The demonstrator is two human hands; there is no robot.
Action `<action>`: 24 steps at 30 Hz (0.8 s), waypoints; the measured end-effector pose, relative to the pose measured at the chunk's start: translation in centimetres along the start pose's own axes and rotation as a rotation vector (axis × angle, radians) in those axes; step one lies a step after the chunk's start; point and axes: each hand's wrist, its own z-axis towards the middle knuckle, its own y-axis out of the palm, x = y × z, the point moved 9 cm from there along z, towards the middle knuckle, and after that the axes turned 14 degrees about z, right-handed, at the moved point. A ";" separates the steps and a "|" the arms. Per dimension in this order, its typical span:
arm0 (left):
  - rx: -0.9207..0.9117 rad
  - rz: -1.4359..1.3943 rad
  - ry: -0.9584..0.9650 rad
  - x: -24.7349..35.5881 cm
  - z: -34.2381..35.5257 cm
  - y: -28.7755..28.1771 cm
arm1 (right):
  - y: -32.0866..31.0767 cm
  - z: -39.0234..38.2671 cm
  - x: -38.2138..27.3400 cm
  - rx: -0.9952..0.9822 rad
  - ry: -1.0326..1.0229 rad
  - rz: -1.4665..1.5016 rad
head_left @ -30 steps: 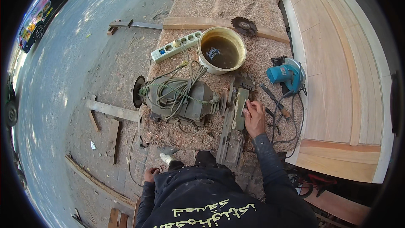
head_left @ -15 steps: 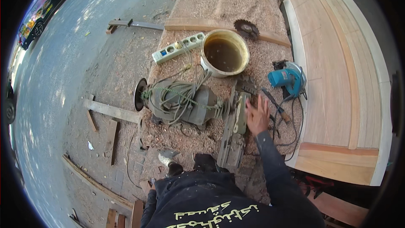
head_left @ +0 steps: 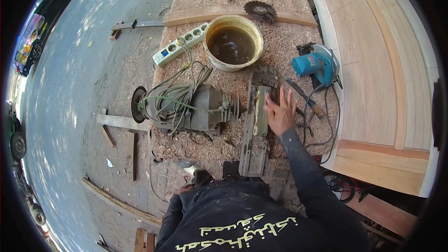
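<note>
My right hand [head_left: 281, 114] is open, its fingers spread over the right edge of a greenish-grey block that looks like a whetstone [head_left: 261, 112]. Whether the fingertips touch it I cannot tell. Under the block runs a worn, dusty wooden beam [head_left: 247, 147], lengthwise from near my knees. Only a sliver of my left hand [head_left: 184, 189] shows beside my body, its fingers hidden. Just right of my right hand lies a tool with a wooden handle [head_left: 317, 110] and a dark blade. A white bucket [head_left: 208, 49] of murky brown water stands beyond the block.
Left of the beam sits a grey electric motor [head_left: 196, 109] wrapped in cable. A power strip [head_left: 180, 44], a circular saw blade [head_left: 260, 10] on a plank, and a teal circular saw [head_left: 310, 65] with its cord lie around. Wooden door panels [head_left: 368, 65] stand at the right, over sawdust.
The view has shifted, so most things sit slightly farther left and higher. My right hand stays by the block, its fingers spread wider. A bit of my left hand shows beside my body.
</note>
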 end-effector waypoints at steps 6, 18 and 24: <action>0.018 0.048 -0.012 -3.1 -0.6 0.5 | 0.8 -1.1 -0.9 -0.027 0.045 0.051; 0.073 -0.079 -0.078 4.5 -1.9 2.1 | -0.4 3.2 1.4 0.040 0.045 0.084; 0.239 0.161 -0.047 2.5 -2.0 0.9 | 2.4 -5.8 0.7 -0.118 0.082 0.074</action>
